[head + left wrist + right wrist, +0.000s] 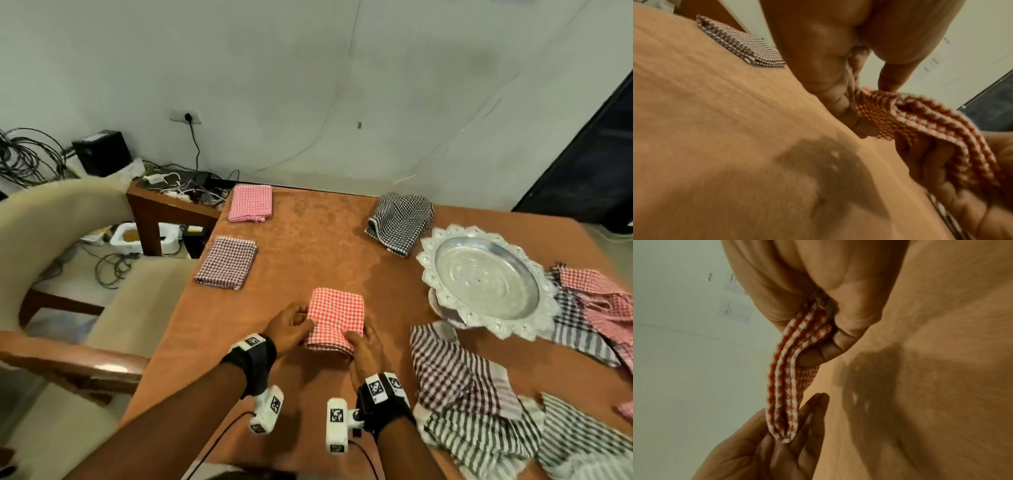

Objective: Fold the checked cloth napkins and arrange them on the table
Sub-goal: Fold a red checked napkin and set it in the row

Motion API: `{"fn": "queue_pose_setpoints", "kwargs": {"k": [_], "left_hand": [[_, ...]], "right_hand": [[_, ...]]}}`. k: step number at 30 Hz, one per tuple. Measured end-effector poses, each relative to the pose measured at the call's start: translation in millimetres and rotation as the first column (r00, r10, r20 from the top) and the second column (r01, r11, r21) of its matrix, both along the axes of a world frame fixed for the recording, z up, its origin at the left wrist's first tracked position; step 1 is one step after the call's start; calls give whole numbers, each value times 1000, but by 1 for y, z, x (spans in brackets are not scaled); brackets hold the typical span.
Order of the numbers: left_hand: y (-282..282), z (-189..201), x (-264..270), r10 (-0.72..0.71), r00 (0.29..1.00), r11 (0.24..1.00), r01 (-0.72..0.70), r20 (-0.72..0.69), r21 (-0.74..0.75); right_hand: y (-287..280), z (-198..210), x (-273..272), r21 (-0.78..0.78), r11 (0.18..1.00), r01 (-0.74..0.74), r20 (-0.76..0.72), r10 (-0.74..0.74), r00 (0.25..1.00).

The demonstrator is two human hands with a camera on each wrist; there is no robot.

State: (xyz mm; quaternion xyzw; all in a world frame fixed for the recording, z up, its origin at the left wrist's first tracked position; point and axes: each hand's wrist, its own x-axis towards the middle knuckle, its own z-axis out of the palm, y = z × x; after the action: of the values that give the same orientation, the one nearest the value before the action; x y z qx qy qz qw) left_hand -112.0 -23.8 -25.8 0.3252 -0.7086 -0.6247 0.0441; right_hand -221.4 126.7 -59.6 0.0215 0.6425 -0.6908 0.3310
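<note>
Both wrist views show the folded layers of the red napkin (335,318) pinched at its near edge by the left hand (289,329) and right hand (364,346) fingers, while the head view alone shows, farther off, folded napkins (226,263) and a tray (486,281) on the table (315,240).

Both hands are on a folded red checked napkin (335,318) near the front of the orange table (308,240), left hand (289,329) pinching its left edge, right hand (364,346) gripping the near right corner. Two folded ones already sit along the left side, a pink napkin (250,202) and a maroon napkin (226,262). A silver tray (486,281) is off to the right, with a black checked napkin (399,221) crumpled behind it and loose unfolded cloths (479,404) spread in front.
</note>
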Motion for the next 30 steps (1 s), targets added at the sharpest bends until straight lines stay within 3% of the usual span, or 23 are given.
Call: {"fn": "queue_pose_setpoints", "kwargs": {"k": [2,4,8,10,11,12,13,15,17,18,21,30], "left_hand": [[-14,-3,-10,-55,995,988,66,83,-138],[-30,-5,-23,-26,989,950,70,146,-304],[-59,-9,-45,80,966,901,35,245,-432],[-73,-17,-52,19,934,852,171,356,-495],[-77,-21,-51,-29,887,798,298,461,-523],[-81,-26,-49,-77,813,744,433,578,-510],[-82,-31,-47,-120,719,707,546,685,-449],[-80,-37,-42,-176,578,655,673,797,-343],[-74,-36,-40,-184,544,635,702,819,-323],[-74,-36,-42,-184,537,635,704,823,-317],[-74,-36,-49,-189,506,666,696,842,-269],[-75,-35,-54,-207,462,683,699,862,-211]], "right_hand": [[-21,-39,-30,73,996,-56,-93,63,994],[-51,-42,-56,97,991,-93,-116,104,988],[-116,44,-89,74,990,-122,-159,133,978],[-142,62,-111,149,984,-97,-231,130,964],[-148,69,-119,271,960,-77,-307,161,938],[-151,70,-124,455,890,-27,-401,232,886],[-152,69,-125,640,767,38,-468,350,811],[-149,58,-115,818,560,128,-508,600,618],[-147,34,-94,878,473,70,-456,786,417],[-149,16,-85,912,409,-1,-381,850,363],[-156,-27,-69,965,240,-104,-193,922,337],[-244,-25,-160,977,195,-83,-152,919,363]]}}
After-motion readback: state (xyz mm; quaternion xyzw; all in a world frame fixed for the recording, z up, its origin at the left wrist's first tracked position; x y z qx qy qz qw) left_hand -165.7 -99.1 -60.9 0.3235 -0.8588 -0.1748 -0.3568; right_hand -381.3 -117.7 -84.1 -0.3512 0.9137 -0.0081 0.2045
